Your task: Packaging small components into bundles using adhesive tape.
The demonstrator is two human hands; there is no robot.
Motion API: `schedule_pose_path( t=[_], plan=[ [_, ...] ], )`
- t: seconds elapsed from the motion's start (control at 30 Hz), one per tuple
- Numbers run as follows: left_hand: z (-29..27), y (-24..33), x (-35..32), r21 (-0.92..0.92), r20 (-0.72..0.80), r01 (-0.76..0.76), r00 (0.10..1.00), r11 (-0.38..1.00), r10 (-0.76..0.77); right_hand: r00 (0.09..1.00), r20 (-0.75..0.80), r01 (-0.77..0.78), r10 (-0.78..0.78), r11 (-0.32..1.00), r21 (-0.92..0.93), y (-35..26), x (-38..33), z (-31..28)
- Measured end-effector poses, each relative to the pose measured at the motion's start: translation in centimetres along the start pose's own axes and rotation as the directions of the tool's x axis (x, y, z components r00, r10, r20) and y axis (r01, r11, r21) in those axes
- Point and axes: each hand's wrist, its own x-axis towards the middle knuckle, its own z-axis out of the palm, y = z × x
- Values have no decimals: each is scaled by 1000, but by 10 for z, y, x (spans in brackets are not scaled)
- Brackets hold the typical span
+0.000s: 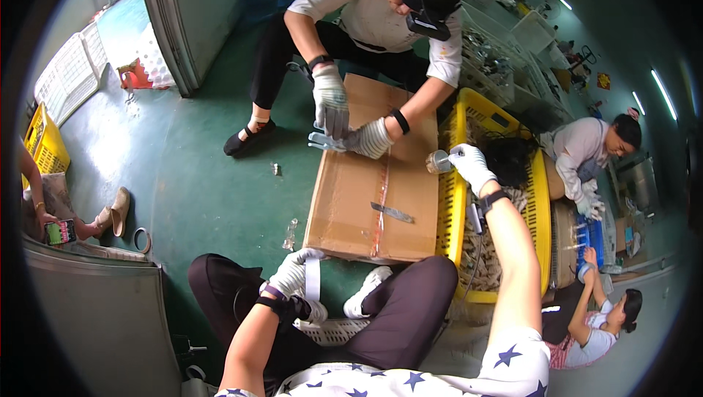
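Observation:
My right hand (473,167), in a white glove, grips a small clear cup-like piece (438,162) with something brownish in it, above the near rim of the yellow basket (542,232). My left hand (290,274), gloved too, is closed by a white strip (313,280) standing upright at the near left corner of the cardboard box (344,206). A flat grey blade-like tool (392,212) lies across the taped seam on the box top. Beige pieces (480,258) and a dark bundle (509,161) fill the basket.
Opposite me, a seated person's gloved hands (351,130) hold a grey-blue piece (326,142) over the box's left edge. Clear scraps (291,234) and a tape ring (142,240) lie on the green floor. Two people work at the right; another holds a phone (60,232) at far left.

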Motion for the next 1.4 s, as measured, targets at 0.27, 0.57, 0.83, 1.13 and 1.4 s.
schedule_pose_path(
  t=[0.27, 0.57, 0.83, 1.13, 1.4],
  plan=[
    [-9, -10, 10, 194, -118, 12, 993, 981, 11, 970, -178, -210, 165, 940, -271, 8, 75, 69],
    [-24, -29, 10, 592, 43, -258, 956, 764, 290, 996, -59, -48, 67, 961, 274, -13, -43, 77],
    [7, 3, -6, -17, -95, 96, 991, 995, -97, 946, 297, -256, 128, 856, 450, 14, -184, 64],
    [10, 1, -19, 35, 72, -89, 994, 995, 86, 941, 326, -199, 90, 927, 319, -12, -200, 69],
    [19, 9, -17, 255, 117, -182, 981, 950, 156, 944, 325, 139, -52, 958, -251, -77, -145, 94]
  ],
)
